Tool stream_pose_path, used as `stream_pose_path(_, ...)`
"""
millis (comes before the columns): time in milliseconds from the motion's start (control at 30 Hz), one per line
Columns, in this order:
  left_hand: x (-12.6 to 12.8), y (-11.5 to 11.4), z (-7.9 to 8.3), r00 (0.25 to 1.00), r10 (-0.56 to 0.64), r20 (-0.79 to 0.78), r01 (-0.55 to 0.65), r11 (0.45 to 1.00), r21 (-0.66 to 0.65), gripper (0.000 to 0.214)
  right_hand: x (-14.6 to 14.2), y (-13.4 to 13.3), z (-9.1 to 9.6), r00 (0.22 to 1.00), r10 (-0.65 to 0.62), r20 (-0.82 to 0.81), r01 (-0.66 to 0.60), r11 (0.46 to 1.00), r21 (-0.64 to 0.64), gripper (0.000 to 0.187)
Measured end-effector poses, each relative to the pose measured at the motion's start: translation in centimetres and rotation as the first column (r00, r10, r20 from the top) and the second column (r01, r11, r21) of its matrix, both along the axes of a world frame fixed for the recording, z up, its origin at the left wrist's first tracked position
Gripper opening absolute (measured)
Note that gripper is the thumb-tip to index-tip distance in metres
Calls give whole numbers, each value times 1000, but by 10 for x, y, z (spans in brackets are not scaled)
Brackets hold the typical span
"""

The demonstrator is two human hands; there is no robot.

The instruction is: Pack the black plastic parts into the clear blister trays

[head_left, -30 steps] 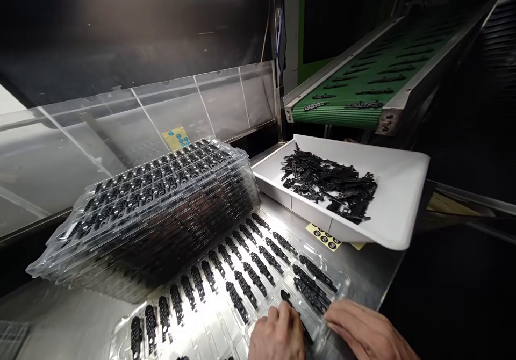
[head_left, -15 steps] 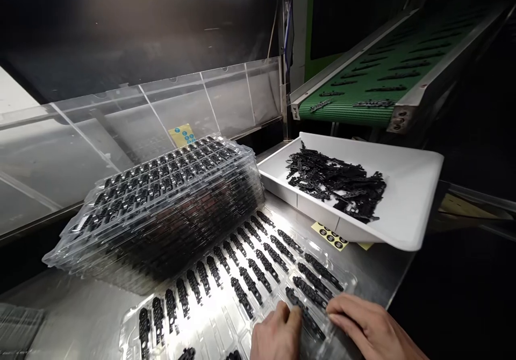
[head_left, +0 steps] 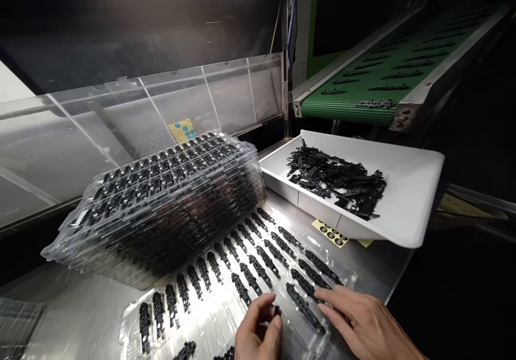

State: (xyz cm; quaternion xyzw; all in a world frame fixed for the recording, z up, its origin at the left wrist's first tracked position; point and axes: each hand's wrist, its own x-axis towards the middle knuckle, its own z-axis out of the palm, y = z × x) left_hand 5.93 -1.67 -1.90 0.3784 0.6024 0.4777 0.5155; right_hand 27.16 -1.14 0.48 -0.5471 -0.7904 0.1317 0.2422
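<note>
My left hand [head_left: 258, 330] is at the bottom middle over the clear plastic tray [head_left: 129, 317], its thumb and fingers curled around a small black plastic part [head_left: 277, 311] that is mostly hidden. My right hand [head_left: 365, 317] lies over the tray's right side, fingers stretched out. Its fingertips are at the lower end of a black part in a slot [head_left: 303, 282]; whether they touch it I cannot tell. Between my hands another slotted black part [head_left: 304, 309] lies in the tray. Rows of similar parts fill other slots. Loose black parts [head_left: 186, 351] show at the bottom edge.
A tall stack of filled clear trays [head_left: 161, 209] stands behind at the left. A white bin [head_left: 407, 188] holds a heap of black parts [head_left: 338, 177]. Beyond it, a green conveyor belt [head_left: 363, 94] carries more parts. A yellow sticker sheet [head_left: 329, 234] lies by the bin.
My left hand has moved slightly left and turned, with a black part now showing between its fingers. My right hand has shifted a little left. One part has gone from the belt's near end.
</note>
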Motion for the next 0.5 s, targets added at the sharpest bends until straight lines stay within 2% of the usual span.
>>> stream_pose_path(100,4,8,17,991,96,95,-93,995,-37,50,-9,-6,3,997,43,61,-45,999,20,15)
stream_pose_path(200,7,10,23,981,124,152,-117,992,-55,51,-21,-7,3,987,74,144,-75,997,2,8)
stream_pose_path(300,7,7,21,981,109,158,-101,993,-56,47,-30,-3,-2,984,22,178,-20,1000,-11,19)
stream_pose_path(400,8,5,17,973,137,186,-129,990,-57,41,-34,4,-3,989,-15,150,31,994,-103,34)
stream_pose_path(500,8,8,16,964,194,180,-193,981,-21,44,-34,8,0,992,-59,115,80,979,-186,31)
